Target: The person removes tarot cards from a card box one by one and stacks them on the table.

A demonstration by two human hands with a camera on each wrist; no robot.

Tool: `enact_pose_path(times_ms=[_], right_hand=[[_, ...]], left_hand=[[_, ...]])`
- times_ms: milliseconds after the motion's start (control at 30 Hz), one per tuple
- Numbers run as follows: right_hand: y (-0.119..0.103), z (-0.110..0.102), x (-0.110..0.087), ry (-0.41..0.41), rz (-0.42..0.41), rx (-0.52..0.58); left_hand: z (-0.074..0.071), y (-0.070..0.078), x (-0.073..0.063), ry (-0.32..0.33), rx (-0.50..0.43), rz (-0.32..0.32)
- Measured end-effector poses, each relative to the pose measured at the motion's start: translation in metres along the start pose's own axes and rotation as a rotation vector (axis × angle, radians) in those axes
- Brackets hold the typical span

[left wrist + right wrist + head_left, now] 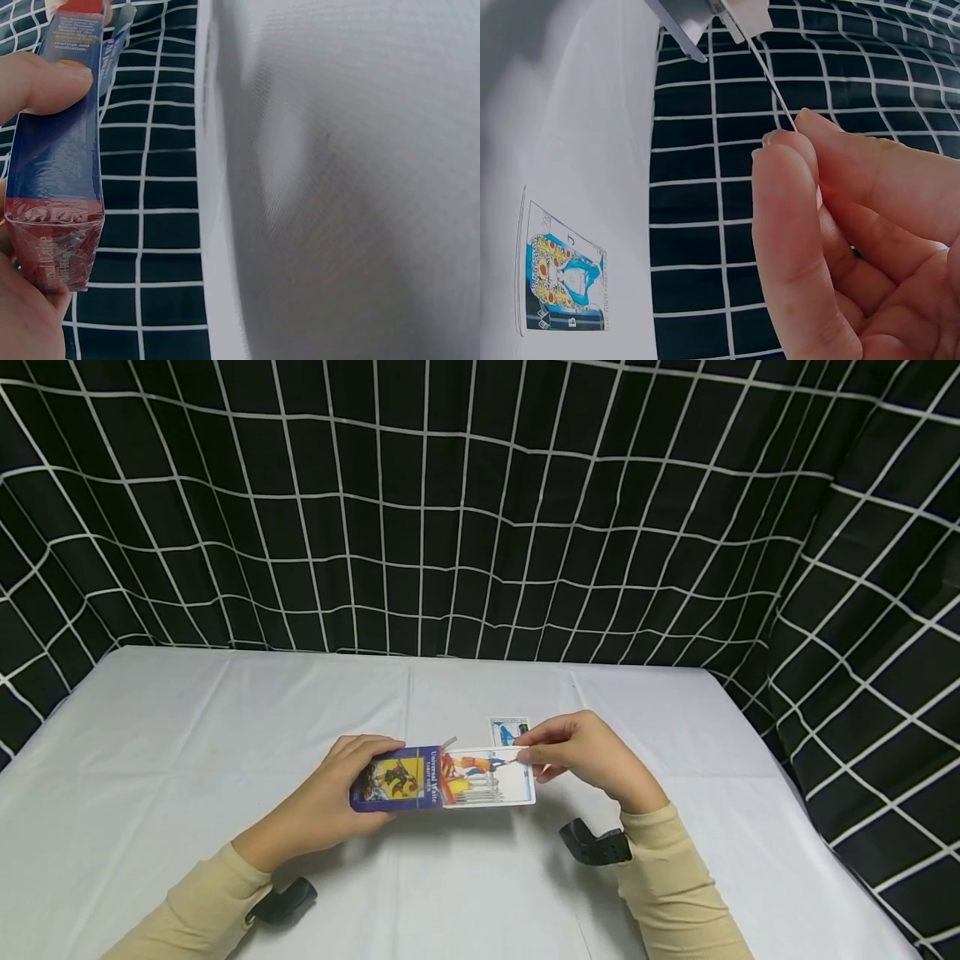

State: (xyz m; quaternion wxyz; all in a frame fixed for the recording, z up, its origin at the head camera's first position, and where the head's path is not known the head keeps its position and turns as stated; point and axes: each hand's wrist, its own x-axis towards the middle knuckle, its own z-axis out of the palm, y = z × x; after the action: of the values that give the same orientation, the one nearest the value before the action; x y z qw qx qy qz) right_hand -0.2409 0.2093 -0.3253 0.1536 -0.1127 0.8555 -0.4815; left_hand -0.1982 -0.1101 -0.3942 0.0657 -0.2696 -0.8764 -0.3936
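My left hand (326, 793) grips a purple-blue tarot card box (396, 779) by its long sides, with a yellow picture and "Universal Waite" on its front. In the left wrist view, the thumb (60, 82) lies on the box's narrow side. A tarot card (491, 789) with colourful figures sticks out of the box's right end. My right hand (588, 756) pinches that card's outer corner between thumb and fingers; its thin edge (769, 75) shows in the right wrist view. The card's inner end is hidden in the box.
Behind the right fingertips, a blue and yellow picture card (570, 281) lies face up on the white-clothed table (225, 735). An opened box flap (679, 34) stands out at the box's mouth. Black curtains with a white grid (450, 527) surround the table's back and sides.
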Motion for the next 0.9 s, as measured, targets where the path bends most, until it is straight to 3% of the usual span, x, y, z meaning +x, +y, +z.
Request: enact_pose_path(times_ms=[900], right_hand=[[-0.001, -0.018, -0.007, -0.002, 0.022, -0.021]], left_hand=[[0.001, 0.000, -0.001, -0.008, -0.002, -0.003]])
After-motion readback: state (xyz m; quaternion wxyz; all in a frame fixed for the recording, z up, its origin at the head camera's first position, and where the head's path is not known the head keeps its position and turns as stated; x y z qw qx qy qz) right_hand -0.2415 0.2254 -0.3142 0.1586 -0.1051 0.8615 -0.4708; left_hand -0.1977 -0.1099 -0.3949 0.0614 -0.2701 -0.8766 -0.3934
